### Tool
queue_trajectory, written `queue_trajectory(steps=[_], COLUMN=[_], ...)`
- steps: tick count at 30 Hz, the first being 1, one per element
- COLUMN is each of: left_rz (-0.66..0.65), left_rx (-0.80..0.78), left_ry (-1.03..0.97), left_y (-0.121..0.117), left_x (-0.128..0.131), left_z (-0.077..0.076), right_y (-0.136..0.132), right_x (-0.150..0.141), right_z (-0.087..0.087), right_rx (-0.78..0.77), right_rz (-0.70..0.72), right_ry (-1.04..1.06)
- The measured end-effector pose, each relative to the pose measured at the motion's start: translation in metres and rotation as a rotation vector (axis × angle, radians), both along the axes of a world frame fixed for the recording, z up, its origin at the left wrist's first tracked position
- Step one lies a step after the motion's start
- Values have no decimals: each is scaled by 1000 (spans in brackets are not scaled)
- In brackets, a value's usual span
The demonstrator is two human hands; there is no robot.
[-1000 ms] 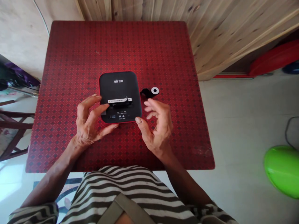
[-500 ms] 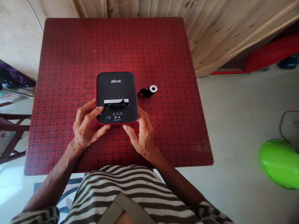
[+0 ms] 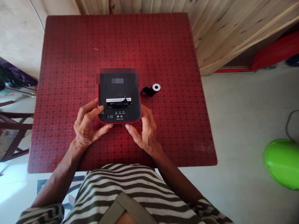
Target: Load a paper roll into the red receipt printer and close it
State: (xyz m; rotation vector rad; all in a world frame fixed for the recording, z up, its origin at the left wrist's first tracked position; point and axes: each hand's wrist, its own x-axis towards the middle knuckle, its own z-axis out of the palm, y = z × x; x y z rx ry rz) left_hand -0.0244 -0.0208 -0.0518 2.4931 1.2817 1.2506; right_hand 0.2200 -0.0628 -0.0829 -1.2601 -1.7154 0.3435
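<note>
receipt printer point(image 3: 119, 90): so judged by its slot point(image 3: 119, 106); black, red-rimmed, between the left and right fingers; whether it rests on the table point(image 3: 70, 62) or is slightly raised, cannot tell.
left hand point(image 3: 85, 126): fingers partly curled, gripping the near-left corner, index tip on the grey patch point(image 3: 101, 111), thumb at the near edge.
right hand point(image 3: 147, 129): fingers half closed on the right side, thumb at the near edge; fingertips hidden.
black roll point(image 3: 155, 91): just beyond the right fingers, white end up, a black strip point(image 3: 146, 91) reaching the printer's side.
step in hand: apparently steadying the printer with both hands.
next move: any lift or turn would want even pressure from both sets of fingers, the strip kept clear of the right ones.
since one second ago: the right fingers, then apart from the side, now lie against it; the left index tip sits on the patch rather than by the slot.
</note>
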Motion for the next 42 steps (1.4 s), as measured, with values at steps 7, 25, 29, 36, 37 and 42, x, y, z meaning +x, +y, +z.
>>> queue_trajectory(steps=[7, 25, 29, 36, 37, 42], left_rz=[-22, -17, -33, -37, -41, -48], left_rx=[-65, -147, -92, -70, -69, -69], left_ry=[-76, -121, -75, -39, -39, -39], left_y=[3, 0, 1, 0, 0, 0], left_x=[1, 1, 1, -1, -1, -1], left_z=[5, -6, -1, -4, -4, -5], right_y=[1, -2, 16, 101, 108, 121], right_x=[2, 8, 17, -8, -13, -23], right_z=[1, 13, 57, 96, 96, 92], right_rx=[-13, -23, 133, -142, -184, -230], right_rz=[14, -20, -85, 330, 348, 321], right_ry=[12, 62, -20, -603, -654, -683])
